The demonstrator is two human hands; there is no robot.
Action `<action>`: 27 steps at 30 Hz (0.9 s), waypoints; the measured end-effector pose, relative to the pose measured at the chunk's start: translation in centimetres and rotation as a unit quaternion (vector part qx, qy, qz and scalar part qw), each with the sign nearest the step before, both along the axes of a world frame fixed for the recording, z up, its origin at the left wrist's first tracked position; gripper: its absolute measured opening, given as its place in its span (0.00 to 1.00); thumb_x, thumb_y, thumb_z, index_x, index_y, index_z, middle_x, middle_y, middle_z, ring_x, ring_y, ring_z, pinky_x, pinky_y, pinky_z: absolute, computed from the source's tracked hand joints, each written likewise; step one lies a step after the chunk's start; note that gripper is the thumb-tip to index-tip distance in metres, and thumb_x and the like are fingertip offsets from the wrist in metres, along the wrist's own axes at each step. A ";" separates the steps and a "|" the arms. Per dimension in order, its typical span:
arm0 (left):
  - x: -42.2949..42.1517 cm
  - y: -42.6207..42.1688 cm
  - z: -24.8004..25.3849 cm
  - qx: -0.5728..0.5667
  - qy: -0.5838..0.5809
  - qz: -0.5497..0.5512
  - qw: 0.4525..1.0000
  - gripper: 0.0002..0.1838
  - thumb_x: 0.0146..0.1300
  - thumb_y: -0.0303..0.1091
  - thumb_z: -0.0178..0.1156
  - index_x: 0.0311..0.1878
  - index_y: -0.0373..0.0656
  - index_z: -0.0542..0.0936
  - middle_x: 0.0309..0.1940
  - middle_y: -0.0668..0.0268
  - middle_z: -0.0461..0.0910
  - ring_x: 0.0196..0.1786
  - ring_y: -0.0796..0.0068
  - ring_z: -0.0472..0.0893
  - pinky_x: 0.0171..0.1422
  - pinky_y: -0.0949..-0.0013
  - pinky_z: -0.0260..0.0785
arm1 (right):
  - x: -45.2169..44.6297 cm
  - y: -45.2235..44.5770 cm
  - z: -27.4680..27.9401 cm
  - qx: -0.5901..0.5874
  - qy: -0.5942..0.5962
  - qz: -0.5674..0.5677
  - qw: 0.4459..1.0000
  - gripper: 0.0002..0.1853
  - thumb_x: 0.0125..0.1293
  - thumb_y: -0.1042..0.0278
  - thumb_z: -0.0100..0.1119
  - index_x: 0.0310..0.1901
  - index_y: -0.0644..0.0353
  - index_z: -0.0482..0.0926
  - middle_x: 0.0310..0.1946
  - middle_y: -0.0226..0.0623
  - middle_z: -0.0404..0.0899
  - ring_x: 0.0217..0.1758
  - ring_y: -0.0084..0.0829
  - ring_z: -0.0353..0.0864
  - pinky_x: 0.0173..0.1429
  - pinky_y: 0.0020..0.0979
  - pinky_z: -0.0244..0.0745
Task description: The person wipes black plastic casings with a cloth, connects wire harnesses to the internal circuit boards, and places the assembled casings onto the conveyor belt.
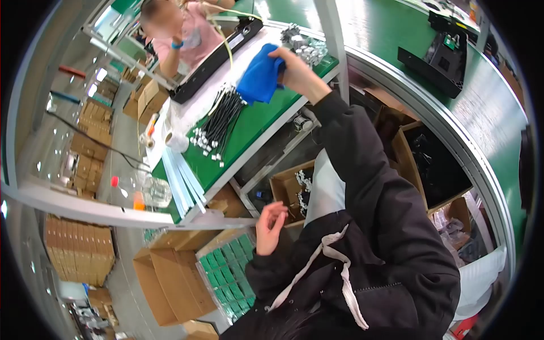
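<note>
My right hand point(297, 73) reaches forward over the green workbench point(258, 131), its fingers closed on a blue cloth point(259, 76). The cloth hangs down beside a bundle of black cables point(221, 119) with white connectors. Behind my right hand lies a pile of small parts in clear plastic bags point(309, 50). My left hand point(271, 228) is held low in front of my body, fingers loosely bent and apart, with nothing in it. Nearest to it is an open cardboard box point(277, 187) holding small silvery parts.
Opposite, a person in a pink shirt point(198, 34) sits behind a long black housing point(218, 59). Light blue strips point(180, 178), a white roll point(177, 141) and a clear bottle point(157, 192) are at the bench's left end. Green packed parts point(229, 272) stand below. A curved conveyor point(379, 28) runs right.
</note>
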State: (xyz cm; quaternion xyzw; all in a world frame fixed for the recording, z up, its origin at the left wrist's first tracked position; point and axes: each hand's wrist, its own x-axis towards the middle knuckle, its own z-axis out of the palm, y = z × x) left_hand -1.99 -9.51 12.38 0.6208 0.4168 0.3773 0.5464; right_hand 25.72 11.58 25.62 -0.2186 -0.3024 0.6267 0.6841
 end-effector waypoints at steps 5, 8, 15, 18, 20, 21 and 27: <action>1.7 2.0 3.3 0.010 -0.171 -0.026 0.985 0.35 0.58 0.40 0.60 0.64 0.37 0.58 0.57 0.58 0.68 0.59 0.68 0.70 0.59 0.67 0.62 | -2.5 -8.4 0.1 0.006 0.034 0.150 0.988 0.13 0.60 0.67 0.51 0.42 0.67 0.74 0.36 0.37 0.80 0.36 0.28 0.80 0.46 0.30 0.76; 0.9 2.3 1.7 -0.014 -0.410 -0.054 0.910 0.39 0.58 0.50 0.58 0.66 0.38 0.57 0.60 0.57 0.66 0.63 0.62 0.67 0.64 0.60 0.59 | -4.4 -12.8 -3.6 -0.039 0.075 0.232 0.969 0.17 0.58 0.71 0.48 0.47 0.72 0.73 0.39 0.42 0.81 0.38 0.32 0.82 0.47 0.30 0.77; 0.2 0.2 2.4 0.005 -0.187 0.119 0.975 0.20 0.65 0.30 0.54 0.59 0.38 0.65 0.53 0.63 0.72 0.55 0.72 0.71 0.61 0.68 0.61 | -5.7 -17.5 -10.1 -0.150 -0.183 0.124 0.964 0.11 0.58 0.62 0.53 0.39 0.58 0.77 0.32 0.26 0.75 0.36 0.19 0.72 0.42 0.20 0.66; 0.2 -0.4 2.8 0.023 -0.141 0.175 0.974 0.13 0.66 0.29 0.54 0.52 0.37 0.70 0.46 0.65 0.75 0.48 0.79 0.72 0.55 0.74 0.62 | -3.3 -16.6 -11.2 -0.112 -0.265 0.233 0.929 0.15 0.57 0.61 0.58 0.42 0.61 0.73 0.35 0.25 0.74 0.41 0.14 0.72 0.46 0.17 0.66; 0.8 -0.6 2.8 0.035 -0.132 0.195 0.971 0.10 0.68 0.33 0.53 0.48 0.37 0.71 0.41 0.68 0.75 0.43 0.83 0.71 0.52 0.76 0.62 | -3.5 -17.2 -11.0 -0.084 -0.096 0.225 0.966 0.15 0.61 0.54 0.56 0.37 0.58 0.77 0.31 0.28 0.77 0.36 0.20 0.76 0.43 0.22 0.70; 1.3 -0.7 2.9 0.041 -0.130 0.205 0.969 0.10 0.68 0.33 0.52 0.47 0.38 0.71 0.40 0.68 0.75 0.42 0.83 0.71 0.51 0.77 0.62 | -3.6 -17.1 -12.4 -0.092 0.004 0.241 0.966 0.18 0.62 0.51 0.55 0.39 0.60 0.77 0.34 0.31 0.78 0.38 0.24 0.77 0.47 0.25 0.70; 3.3 0.0 3.0 0.082 -0.056 0.238 0.966 0.10 0.71 0.36 0.48 0.43 0.38 0.71 0.33 0.70 0.73 0.37 0.85 0.67 0.45 0.78 0.61 | -6.1 -17.5 -16.0 -0.089 0.368 0.372 0.847 0.36 0.63 0.39 0.48 0.55 0.70 0.70 0.54 0.51 0.73 0.54 0.45 0.75 0.63 0.42 0.65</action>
